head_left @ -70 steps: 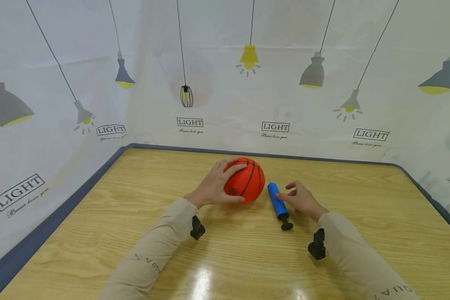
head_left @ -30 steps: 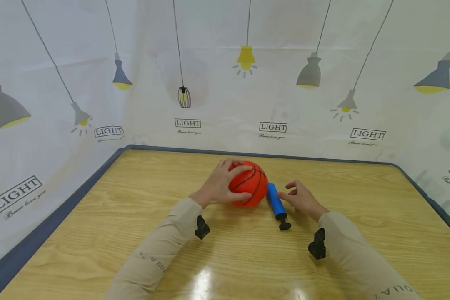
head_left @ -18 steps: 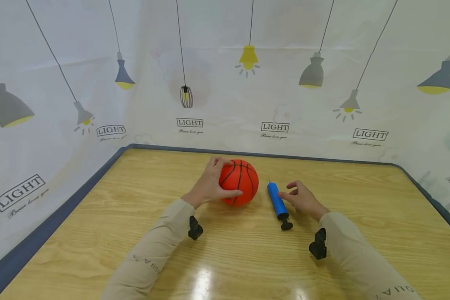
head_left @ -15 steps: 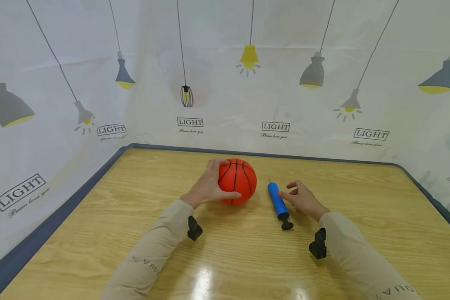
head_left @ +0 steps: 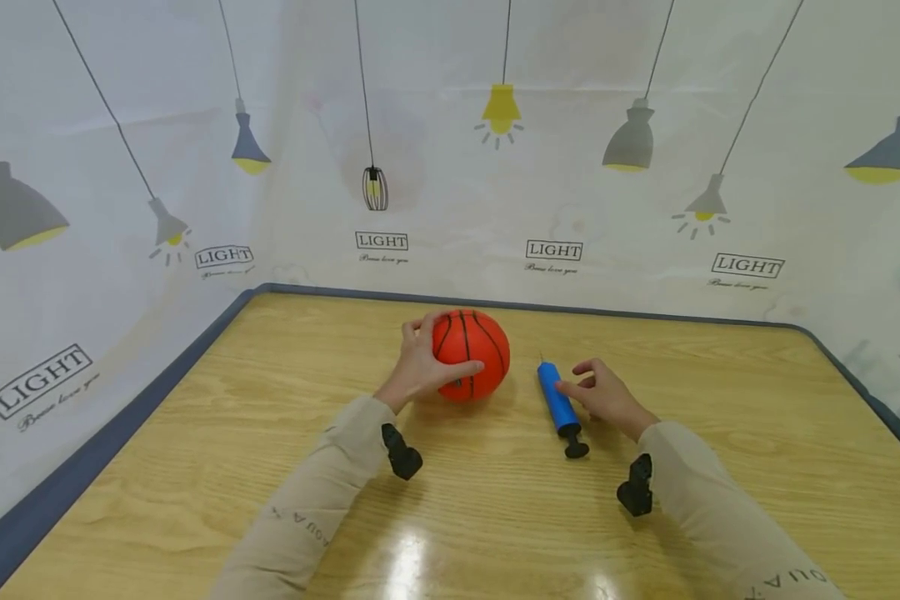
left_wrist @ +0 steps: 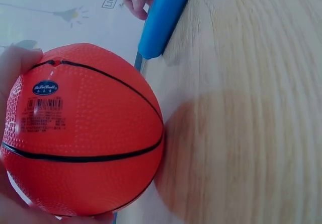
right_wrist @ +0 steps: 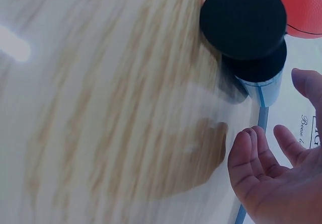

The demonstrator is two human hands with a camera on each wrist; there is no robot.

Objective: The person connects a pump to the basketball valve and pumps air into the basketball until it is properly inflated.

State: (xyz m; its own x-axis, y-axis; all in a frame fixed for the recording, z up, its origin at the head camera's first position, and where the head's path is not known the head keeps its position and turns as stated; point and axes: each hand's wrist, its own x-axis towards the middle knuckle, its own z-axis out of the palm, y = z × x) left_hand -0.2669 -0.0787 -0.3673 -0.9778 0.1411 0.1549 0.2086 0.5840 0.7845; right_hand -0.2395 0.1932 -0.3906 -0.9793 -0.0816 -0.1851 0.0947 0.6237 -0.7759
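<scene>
A red toy basketball (head_left: 482, 342) with black seams rests on the wooden table. My left hand (head_left: 418, 368) grips its left side, thumb across the front and fingers over the top. In the left wrist view a blue label (left_wrist: 45, 87) and printed barcode show on the ball (left_wrist: 90, 128). To the right, apart from the ball, lies a blue hand pump (head_left: 557, 402) with a black handle (head_left: 576, 448) and a thin needle (head_left: 541, 357) at its far end. Loosely curled beside the pump, my right hand (head_left: 606, 398) holds nothing; the right wrist view shows a gap between them.
The table (head_left: 480, 517) has a dark blue edge strip (head_left: 390, 296) at the back and sides. Behind it hangs a white sheet (head_left: 450, 192) printed with lamps. Black wrist cameras (head_left: 402, 454) sit on both sleeves.
The ball, earlier against the pump's tip and hiding the needle, has moved left with my left hand and turned. The needle shows again. My right hand and the pump have stayed put.
</scene>
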